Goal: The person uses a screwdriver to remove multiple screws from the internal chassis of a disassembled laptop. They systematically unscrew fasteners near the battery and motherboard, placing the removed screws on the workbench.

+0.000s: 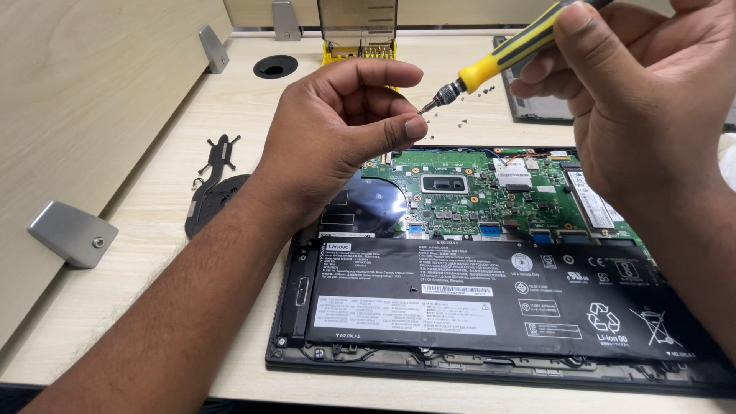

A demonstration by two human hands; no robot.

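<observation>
The desk, pale wood, fills the frame; a matching partition with grey brackets rises at the upper left, and a round cable hole is seen near the top. Across the lower right lies an opened laptop, base cover off: a black battery is spread along the bottom, and a green mainboard is exposed above it. A black heatsink is laid at centre left, apart from the laptop. A yellow bit case stands at top centre.

The right hand, upper right, is closed round a yellow-and-black screwdriver angled down-left. The left hand, at centre, is pinched together at the bit tip; whether a screw is held there cannot be told. Loose screws are scattered on the desk just beyond the laptop.

The step is judged best done with the shaft kept steady and the pinch held over the desk rather than the mainboard, so that nothing dropped is lost among the components.
</observation>
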